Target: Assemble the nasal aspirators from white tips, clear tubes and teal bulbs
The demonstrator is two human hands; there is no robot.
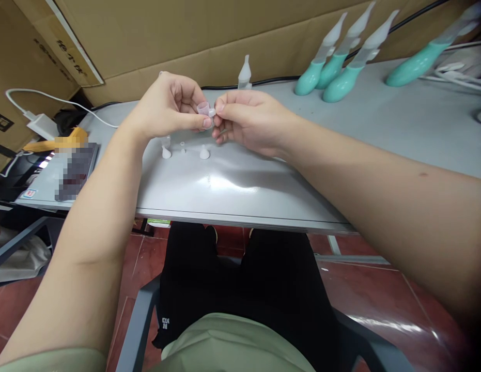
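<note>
Over the grey table, my left hand [174, 106] grips a small clear plastic cup-shaped piece [203, 108] between thumb and fingers. My right hand [244, 119] pinches a small whitish part [212, 112] at that piece's right side; whether the two are joined I cannot tell. Below my hands lie a white cone-shaped tip [166, 152], a tiny clear part [183, 147] and another white cone-shaped tip [204, 152]. Just behind my right hand stands a clear piece with a white pointed nozzle [245, 71], its lower end hidden.
Several teal bulb aspirators with white nozzles [343, 85] rest at the back right against the cardboard wall [225, 31]. On the left are a dark blurred-out flat object [79, 170], a yellow object [75, 138] and a white charger [44, 125] with its cable. The table's front edge [240, 221] runs above my lap.
</note>
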